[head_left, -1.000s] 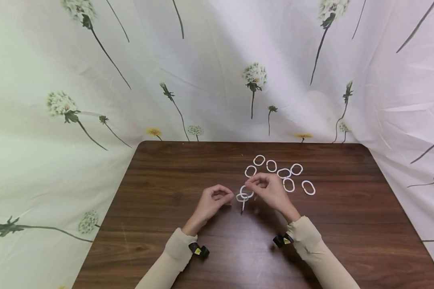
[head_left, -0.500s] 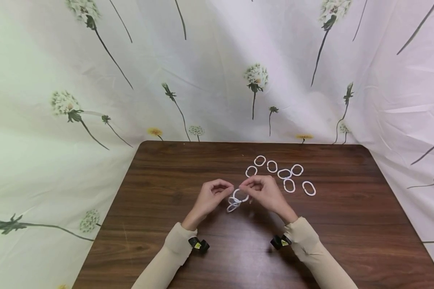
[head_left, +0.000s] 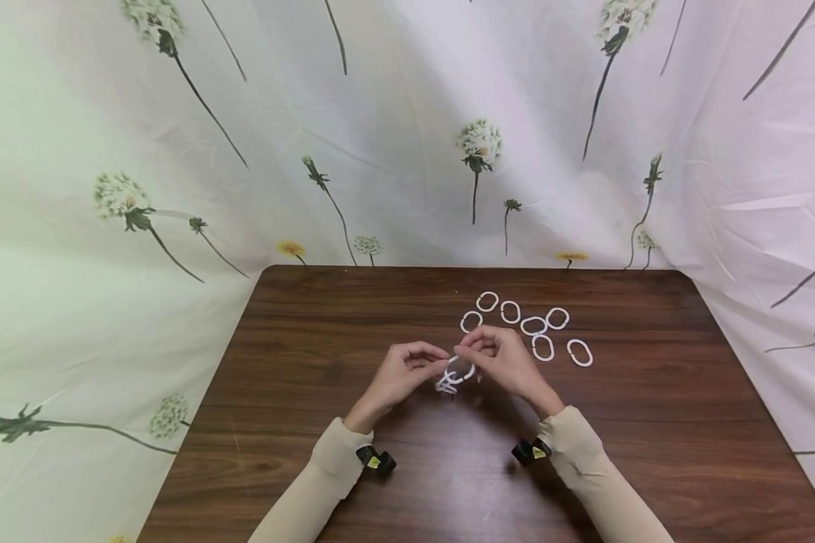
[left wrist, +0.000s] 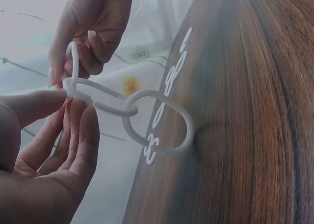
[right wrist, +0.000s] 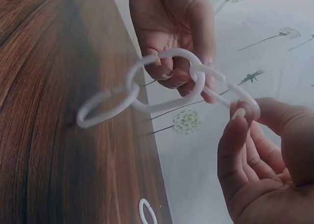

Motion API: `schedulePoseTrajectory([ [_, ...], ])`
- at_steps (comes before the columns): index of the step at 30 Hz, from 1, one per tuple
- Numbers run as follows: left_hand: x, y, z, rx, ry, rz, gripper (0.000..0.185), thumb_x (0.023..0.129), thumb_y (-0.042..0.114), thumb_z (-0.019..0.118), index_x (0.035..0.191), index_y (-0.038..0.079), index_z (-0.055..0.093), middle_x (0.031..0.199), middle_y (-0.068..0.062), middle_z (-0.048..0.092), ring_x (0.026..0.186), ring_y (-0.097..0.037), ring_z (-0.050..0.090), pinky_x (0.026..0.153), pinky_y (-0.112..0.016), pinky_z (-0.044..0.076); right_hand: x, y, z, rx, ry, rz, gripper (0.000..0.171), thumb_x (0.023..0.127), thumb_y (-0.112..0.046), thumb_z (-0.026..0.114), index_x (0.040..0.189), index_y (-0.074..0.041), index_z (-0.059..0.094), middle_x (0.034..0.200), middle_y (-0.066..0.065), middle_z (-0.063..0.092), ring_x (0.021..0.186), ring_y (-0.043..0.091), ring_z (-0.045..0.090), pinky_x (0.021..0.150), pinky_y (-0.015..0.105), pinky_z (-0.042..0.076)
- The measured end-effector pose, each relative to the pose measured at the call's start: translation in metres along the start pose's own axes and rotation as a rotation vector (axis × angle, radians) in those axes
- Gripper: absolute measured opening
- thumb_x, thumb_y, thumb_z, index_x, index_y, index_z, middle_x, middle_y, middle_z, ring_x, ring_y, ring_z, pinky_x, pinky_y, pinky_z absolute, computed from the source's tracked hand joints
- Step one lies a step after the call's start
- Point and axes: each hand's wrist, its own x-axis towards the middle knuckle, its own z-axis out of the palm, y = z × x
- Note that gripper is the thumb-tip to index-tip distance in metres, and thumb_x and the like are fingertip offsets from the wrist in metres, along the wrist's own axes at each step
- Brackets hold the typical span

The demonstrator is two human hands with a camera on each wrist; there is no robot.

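Above a dark wooden counter [head_left: 462, 483], an oval white upper ring [right wrist: 246, 97] has its long axis running from the right hand [head_left: 505, 363] towards the left hand [head_left: 397, 375]. Both appear to pinch it; whether the left's grip also catches the linked middle ring [right wrist: 169, 105], nearer that side, is unclear. From this dangles the lowest ring [left wrist: 189, 130], untouched. Both forearms angle inward, fingertips nearly meeting. Loose rings [head_left: 589, 354] lie beyond.

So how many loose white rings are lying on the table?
7: the rearmost ring, the leftmost ring, a third ring just right of the rearmost, three clustered rings, and the rightmost ring. The right hand may hide others.
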Motion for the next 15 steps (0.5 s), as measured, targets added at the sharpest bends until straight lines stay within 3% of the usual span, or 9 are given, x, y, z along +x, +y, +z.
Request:
schedulePoseTrajectory([
  [9, 0.004, 0.000, 0.013, -0.027, -0.084, 0.001, 0.022, 0.090, 0.008, 0.071, 0.108, -0.003, 0.069, 0.105, -0.024, 0.071, 0.087, -0.011, 0.071, 0.079, -0.020, 0.060, -0.002, 0.005, -0.007, 0.029, -0.092, -0.035, 0.016, 0.090, -0.018, 0.072, 0.098, -0.006, 0.066, 0.076, 0.020, 0.070, 0.049, 0.016, 0.058, 0.045, 0.046, 0.054],
  [15, 0.008, 0.001, 0.017, -0.007, -0.059, -0.017, 0.023, 0.090, 0.004, 0.069, 0.109, -0.009, 0.068, 0.109, -0.029, 0.069, 0.091, -0.019, 0.071, 0.079, -0.019, 0.059, -0.001, 0.006, -0.011, 0.031, -0.079, -0.052, 0.015, 0.090, -0.008, 0.070, 0.101, 0.001, 0.065, 0.080, 0.030, 0.069, 0.050, 0.029, 0.059, 0.046, 0.046, 0.056],
])
